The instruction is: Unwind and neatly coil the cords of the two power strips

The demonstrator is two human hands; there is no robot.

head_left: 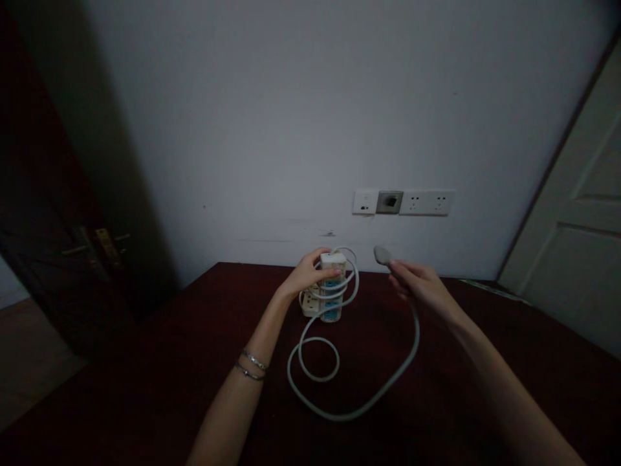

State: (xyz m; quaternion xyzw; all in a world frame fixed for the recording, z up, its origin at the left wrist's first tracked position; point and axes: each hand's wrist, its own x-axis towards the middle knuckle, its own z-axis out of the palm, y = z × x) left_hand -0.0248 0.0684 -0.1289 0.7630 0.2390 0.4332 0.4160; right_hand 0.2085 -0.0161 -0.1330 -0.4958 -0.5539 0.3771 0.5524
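Observation:
A white power strip (331,309) with blue socket faces stands upright on the dark red table, against a second cream socket block (310,305). My left hand (313,270) is closed around its upper part, thumb across the front. Loops of white cord (350,408) wrap round the strip, then curl over the tabletop and rise to my right hand. Held up off the table, the grey-white plug (382,255) points up and left from the fingers of my right hand (418,285), which pinch the cord just behind it. Its prongs cannot be made out.
Behind the table, a wall carries a row of white sockets (427,202) and a grey-framed plate (389,202). A dark door (63,194) with a brass handle stands at left, a pale panelled door (577,213) at right. The dark red table (233,310) reaches the wall.

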